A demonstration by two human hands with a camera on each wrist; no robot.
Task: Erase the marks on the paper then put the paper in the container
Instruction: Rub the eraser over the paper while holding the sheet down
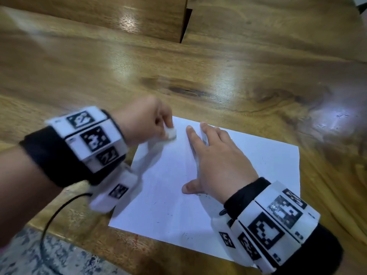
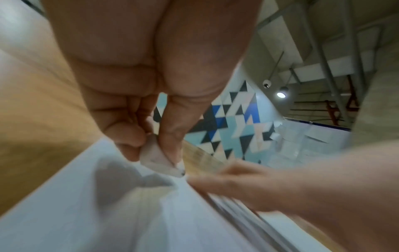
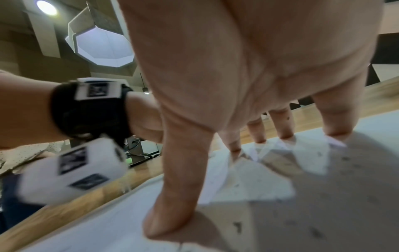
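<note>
A white sheet of paper [image 1: 174, 191] lies on the wooden table, with small dark specks near its front edge. My left hand [image 1: 151, 120] pinches a small white eraser [image 1: 171, 133] against the paper's far left corner. In the left wrist view the eraser [image 2: 155, 158] sits between thumb and fingers, its dirty tip on the paper [image 2: 108, 213]. My right hand [image 1: 214, 155] lies flat on the sheet with straight, spread fingers. The right wrist view shows its thumb and fingertips [image 3: 179, 213] pressing down on the paper [image 3: 302, 213].
The wooden table [image 1: 218, 66] stretches beyond the paper. A raised wooden panel [image 1: 119, 16] stands at the back left. A black cable [image 1: 53, 217] hangs past the table's near edge over a speckled floor [image 1: 39, 259]. No container is in view.
</note>
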